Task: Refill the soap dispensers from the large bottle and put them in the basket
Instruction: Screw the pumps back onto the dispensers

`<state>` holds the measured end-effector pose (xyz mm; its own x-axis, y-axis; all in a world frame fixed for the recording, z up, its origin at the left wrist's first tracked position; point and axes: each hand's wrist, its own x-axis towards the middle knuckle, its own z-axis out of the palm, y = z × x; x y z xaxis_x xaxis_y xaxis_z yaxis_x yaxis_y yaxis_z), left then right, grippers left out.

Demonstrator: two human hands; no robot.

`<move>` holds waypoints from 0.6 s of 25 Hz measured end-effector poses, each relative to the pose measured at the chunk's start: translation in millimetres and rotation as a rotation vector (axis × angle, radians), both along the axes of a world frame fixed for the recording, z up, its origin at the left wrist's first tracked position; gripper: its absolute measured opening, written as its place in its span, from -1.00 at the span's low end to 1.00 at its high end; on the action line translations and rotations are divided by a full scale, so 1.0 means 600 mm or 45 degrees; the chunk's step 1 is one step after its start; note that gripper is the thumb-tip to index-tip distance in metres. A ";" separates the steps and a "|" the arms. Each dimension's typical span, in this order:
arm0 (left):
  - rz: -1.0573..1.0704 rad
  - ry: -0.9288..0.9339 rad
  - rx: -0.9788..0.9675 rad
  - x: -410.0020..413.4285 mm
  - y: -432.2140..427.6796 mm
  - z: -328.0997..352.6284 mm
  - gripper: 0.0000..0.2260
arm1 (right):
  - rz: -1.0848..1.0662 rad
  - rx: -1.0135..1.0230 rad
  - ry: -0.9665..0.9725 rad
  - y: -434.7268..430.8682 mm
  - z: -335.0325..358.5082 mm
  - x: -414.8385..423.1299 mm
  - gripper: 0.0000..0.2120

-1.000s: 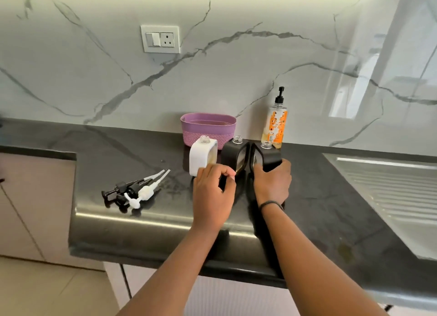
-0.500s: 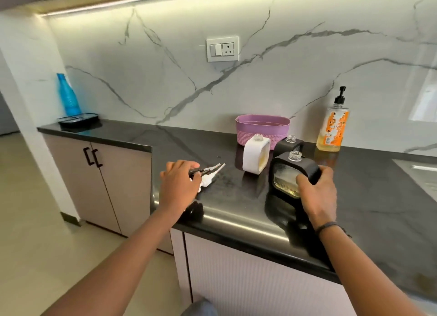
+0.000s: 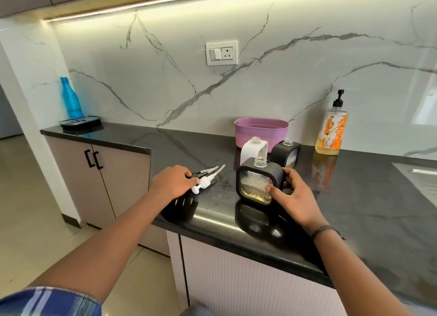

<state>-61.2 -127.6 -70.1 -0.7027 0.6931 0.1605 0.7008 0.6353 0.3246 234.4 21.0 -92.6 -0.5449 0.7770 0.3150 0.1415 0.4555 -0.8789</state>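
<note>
Three square soap dispensers stand uncapped on the black counter. My right hand [image 3: 292, 197] grips the nearest black dispenser [image 3: 256, 185], which holds a little yellow soap. Behind it are a white dispenser [image 3: 250, 151] and a second black dispenser [image 3: 287, 152]. My left hand [image 3: 173, 182] rests over a small pile of pump heads, its fingers closing on a black pump [image 3: 196, 173]; a white pump [image 3: 204, 182] lies beside it. The purple basket [image 3: 261, 132] sits at the wall. The large soap bottle [image 3: 332, 131] with an orange label and black pump stands to the right.
A blue bottle [image 3: 71, 99] and a dark tray [image 3: 80, 121] sit at the far left end of the counter [image 3: 366, 197]. A sink drainboard [image 3: 423, 180] begins at the right edge. A wall socket [image 3: 221, 53] is above the basket. Cabinets stand below.
My left hand left the dispensers and moved left onto the pump heads. My right hand has turned the near black dispenser so its glass front faces me. My head has swung left.
</note>
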 end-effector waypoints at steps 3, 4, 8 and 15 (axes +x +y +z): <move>-0.041 -0.115 -0.068 -0.004 0.011 0.009 -0.72 | 0.016 0.001 -0.052 -0.002 0.003 -0.001 -0.49; -0.051 -0.129 -0.084 -0.004 0.014 0.012 -0.71 | 0.012 0.001 -0.060 -0.001 0.003 -0.002 -0.48; -0.106 0.070 0.070 -0.003 0.015 0.054 -0.68 | -0.021 0.059 -0.073 0.002 -0.002 -0.001 -0.43; -0.695 1.017 0.271 0.031 0.004 0.208 -0.71 | -0.075 0.127 -0.109 0.001 0.000 -0.002 -0.36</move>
